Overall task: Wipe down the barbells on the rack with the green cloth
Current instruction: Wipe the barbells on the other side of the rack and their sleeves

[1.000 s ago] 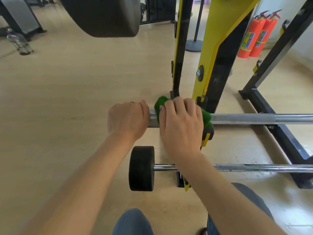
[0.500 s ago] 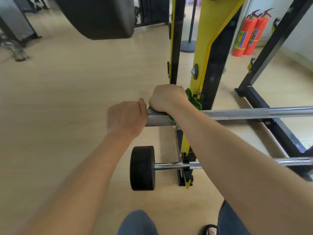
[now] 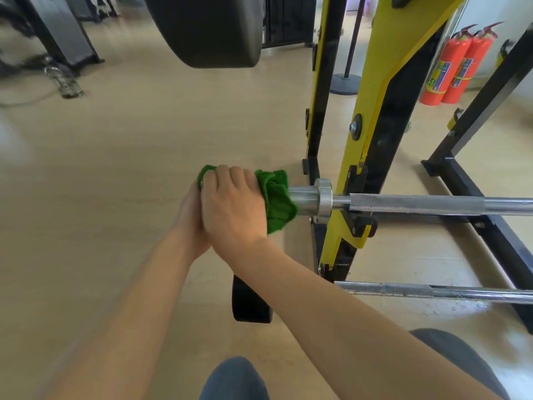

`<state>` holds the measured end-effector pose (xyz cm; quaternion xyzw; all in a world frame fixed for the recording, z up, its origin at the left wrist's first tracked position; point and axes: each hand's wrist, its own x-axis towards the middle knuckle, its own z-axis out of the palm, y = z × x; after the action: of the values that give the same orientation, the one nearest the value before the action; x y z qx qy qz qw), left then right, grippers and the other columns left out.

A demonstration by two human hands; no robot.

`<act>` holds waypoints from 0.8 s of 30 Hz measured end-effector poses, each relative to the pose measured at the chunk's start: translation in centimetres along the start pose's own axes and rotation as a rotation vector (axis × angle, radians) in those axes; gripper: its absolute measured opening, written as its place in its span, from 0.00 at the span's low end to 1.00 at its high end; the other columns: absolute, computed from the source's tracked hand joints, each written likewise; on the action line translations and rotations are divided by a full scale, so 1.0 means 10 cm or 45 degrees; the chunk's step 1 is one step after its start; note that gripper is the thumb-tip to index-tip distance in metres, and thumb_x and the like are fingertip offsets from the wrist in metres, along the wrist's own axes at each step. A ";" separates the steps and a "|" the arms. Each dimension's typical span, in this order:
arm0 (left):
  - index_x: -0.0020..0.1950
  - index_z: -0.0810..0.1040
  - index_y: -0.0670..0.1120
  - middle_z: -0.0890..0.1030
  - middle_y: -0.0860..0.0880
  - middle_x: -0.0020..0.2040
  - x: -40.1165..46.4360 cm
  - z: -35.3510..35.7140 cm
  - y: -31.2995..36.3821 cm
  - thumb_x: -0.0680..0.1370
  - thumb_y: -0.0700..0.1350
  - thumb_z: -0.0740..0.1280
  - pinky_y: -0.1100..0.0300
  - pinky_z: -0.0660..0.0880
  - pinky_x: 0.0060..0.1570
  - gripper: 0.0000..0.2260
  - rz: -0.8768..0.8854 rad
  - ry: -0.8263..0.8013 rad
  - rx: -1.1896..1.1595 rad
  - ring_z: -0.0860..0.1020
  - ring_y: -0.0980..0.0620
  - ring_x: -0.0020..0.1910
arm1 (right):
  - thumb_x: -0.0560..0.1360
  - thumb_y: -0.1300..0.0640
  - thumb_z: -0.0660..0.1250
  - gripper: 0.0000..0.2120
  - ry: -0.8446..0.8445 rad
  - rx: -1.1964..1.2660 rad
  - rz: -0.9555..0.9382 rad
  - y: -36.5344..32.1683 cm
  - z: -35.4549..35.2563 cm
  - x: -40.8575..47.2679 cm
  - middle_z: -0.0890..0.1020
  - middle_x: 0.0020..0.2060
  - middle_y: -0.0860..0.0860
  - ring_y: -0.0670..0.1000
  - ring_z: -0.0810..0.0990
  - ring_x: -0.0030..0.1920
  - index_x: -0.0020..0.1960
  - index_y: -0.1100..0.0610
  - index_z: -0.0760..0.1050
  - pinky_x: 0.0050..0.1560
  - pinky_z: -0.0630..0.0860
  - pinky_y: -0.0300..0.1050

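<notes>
A chrome barbell (image 3: 432, 204) lies across the yellow and black rack (image 3: 372, 116), its sleeve end sticking out to the left. My right hand (image 3: 233, 203) grips the green cloth (image 3: 277, 200) wrapped around that sleeve end. My left hand (image 3: 189, 217) sits just behind and under the right hand at the bar's tip, mostly hidden, so its grip is unclear. A second barbell (image 3: 432, 291) rests lower on the rack, with a black plate (image 3: 251, 301) on its left end partly behind my right forearm.
A large black plate (image 3: 207, 30) hangs overhead at the top. Two red fire extinguishers (image 3: 452, 64) stand at the back right. A black frame base (image 3: 473, 197) runs along the right floor. A water bottle (image 3: 65, 80) lies at the left. My knees show at the bottom.
My right hand slid the green cloth leftward along the bar, from beside the rack upright out to the sleeve end. The collar and inner sleeve are now uncovered. My left hand is now covered by the right.
</notes>
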<state>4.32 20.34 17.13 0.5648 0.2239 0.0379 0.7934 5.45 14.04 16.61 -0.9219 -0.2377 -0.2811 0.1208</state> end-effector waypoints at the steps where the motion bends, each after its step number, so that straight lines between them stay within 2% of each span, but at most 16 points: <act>1: 0.48 0.74 0.52 0.80 0.55 0.42 0.00 -0.04 0.02 0.85 0.51 0.49 0.62 0.74 0.42 0.15 0.018 -0.021 -0.066 0.80 0.59 0.39 | 0.69 0.60 0.66 0.08 -0.009 -0.001 -0.062 -0.01 0.00 -0.03 0.78 0.43 0.54 0.56 0.75 0.46 0.48 0.59 0.77 0.47 0.65 0.48; 3: 0.48 0.77 0.48 0.83 0.51 0.42 0.05 -0.09 0.09 0.82 0.51 0.53 0.56 0.75 0.48 0.15 0.100 0.059 -0.045 0.83 0.52 0.45 | 0.73 0.59 0.65 0.10 -0.037 0.052 -0.212 0.08 -0.06 -0.09 0.79 0.47 0.54 0.56 0.76 0.50 0.54 0.59 0.77 0.53 0.67 0.48; 5: 0.47 0.78 0.51 0.80 0.51 0.46 0.07 -0.10 0.12 0.79 0.51 0.57 0.55 0.74 0.50 0.11 0.412 0.278 0.352 0.78 0.50 0.50 | 0.80 0.56 0.58 0.13 -0.150 0.176 -0.237 0.27 -0.24 -0.07 0.81 0.50 0.54 0.56 0.77 0.52 0.59 0.59 0.76 0.59 0.69 0.51; 6: 0.50 0.76 0.51 0.78 0.51 0.50 0.02 -0.08 0.13 0.80 0.49 0.57 0.56 0.73 0.51 0.09 0.650 0.405 0.583 0.76 0.51 0.52 | 0.82 0.55 0.54 0.15 -0.209 0.274 -0.171 0.36 -0.36 -0.04 0.81 0.52 0.54 0.57 0.78 0.53 0.61 0.59 0.75 0.60 0.70 0.53; 8: 0.59 0.72 0.47 0.74 0.49 0.58 -0.14 0.04 0.08 0.82 0.46 0.57 0.57 0.71 0.54 0.09 1.097 0.387 1.014 0.73 0.50 0.56 | 0.84 0.54 0.51 0.17 -0.362 0.712 0.159 0.53 -0.58 0.08 0.80 0.56 0.57 0.59 0.78 0.54 0.63 0.61 0.72 0.59 0.73 0.55; 10: 0.62 0.70 0.45 0.73 0.46 0.60 -0.27 0.16 -0.04 0.82 0.47 0.55 0.51 0.71 0.57 0.11 1.282 0.285 1.514 0.71 0.46 0.59 | 0.85 0.54 0.50 0.16 -0.457 1.161 0.526 0.70 -0.75 0.20 0.78 0.57 0.56 0.55 0.78 0.53 0.68 0.59 0.68 0.55 0.75 0.51; 12: 0.64 0.69 0.46 0.73 0.44 0.62 -0.28 0.22 -0.20 0.82 0.52 0.52 0.44 0.67 0.64 0.16 1.281 0.271 1.908 0.67 0.41 0.65 | 0.85 0.54 0.51 0.15 -0.319 1.211 0.580 0.87 -0.86 0.19 0.79 0.55 0.51 0.44 0.77 0.48 0.69 0.55 0.68 0.47 0.73 0.37; 13: 0.65 0.68 0.47 0.72 0.43 0.63 -0.27 0.26 -0.21 0.82 0.55 0.51 0.43 0.66 0.67 0.18 1.218 0.276 1.990 0.65 0.40 0.67 | 0.85 0.55 0.52 0.14 -0.228 1.159 0.513 0.96 -0.92 0.14 0.79 0.54 0.49 0.41 0.76 0.48 0.68 0.55 0.69 0.44 0.71 0.32; 15: 0.68 0.65 0.49 0.71 0.43 0.63 -0.22 0.35 -0.17 0.79 0.65 0.48 0.43 0.66 0.67 0.25 1.090 0.276 2.055 0.64 0.39 0.67 | 0.84 0.56 0.55 0.11 -0.001 1.011 0.363 1.17 -1.02 -0.03 0.81 0.50 0.48 0.40 0.78 0.48 0.63 0.55 0.72 0.45 0.72 0.30; 17: 0.69 0.63 0.54 0.69 0.44 0.63 -0.16 0.45 -0.13 0.75 0.72 0.51 0.44 0.71 0.63 0.30 1.070 0.202 2.138 0.66 0.41 0.66 | 0.83 0.57 0.56 0.08 0.239 0.751 0.280 1.48 -1.06 -0.24 0.80 0.43 0.48 0.44 0.78 0.43 0.56 0.56 0.73 0.43 0.73 0.35; 19: 0.68 0.63 0.56 0.69 0.46 0.63 -0.08 0.44 -0.07 0.74 0.72 0.55 0.47 0.75 0.54 0.29 1.148 0.044 2.206 0.69 0.43 0.63 | 0.81 0.53 0.52 0.09 0.310 0.433 0.385 1.86 -1.03 -0.36 0.77 0.42 0.48 0.48 0.74 0.42 0.51 0.54 0.70 0.48 0.69 0.41; 20: 0.67 0.64 0.57 0.69 0.47 0.62 -0.04 0.37 0.00 0.74 0.71 0.56 0.50 0.76 0.49 0.28 1.203 -0.063 2.230 0.71 0.45 0.61 | 0.81 0.51 0.49 0.11 0.252 0.269 0.473 2.03 -1.01 -0.39 0.76 0.42 0.49 0.49 0.73 0.44 0.49 0.53 0.69 0.53 0.68 0.44; 22: 0.67 0.65 0.58 0.71 0.49 0.61 0.05 0.14 0.17 0.73 0.71 0.53 0.56 0.74 0.41 0.27 1.193 -0.167 2.220 0.75 0.47 0.55 | 0.81 0.49 0.44 0.16 -0.033 -0.073 0.566 2.27 -0.92 -0.41 0.76 0.41 0.51 0.54 0.72 0.44 0.46 0.54 0.68 0.62 0.69 0.53; 23: 0.67 0.65 0.57 0.72 0.49 0.60 0.10 0.01 0.27 0.73 0.71 0.51 0.57 0.72 0.39 0.28 1.109 -0.141 2.192 0.76 0.48 0.51 | 0.81 0.50 0.44 0.16 -0.194 -0.219 0.568 2.31 -0.90 -0.42 0.77 0.39 0.52 0.55 0.72 0.41 0.47 0.54 0.69 0.61 0.71 0.56; 24: 0.67 0.66 0.56 0.73 0.48 0.58 0.13 -0.11 0.35 0.73 0.70 0.50 0.57 0.70 0.38 0.29 1.004 -0.096 2.138 0.77 0.48 0.48 | 0.82 0.52 0.48 0.14 -0.315 -0.307 0.570 2.32 -0.87 -0.44 0.76 0.36 0.52 0.54 0.71 0.37 0.52 0.55 0.70 0.57 0.73 0.56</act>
<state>5.71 22.95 19.69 0.9902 -0.0562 0.1122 0.0608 9.96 -10.55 19.06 -0.9865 -0.0059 -0.1590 0.0396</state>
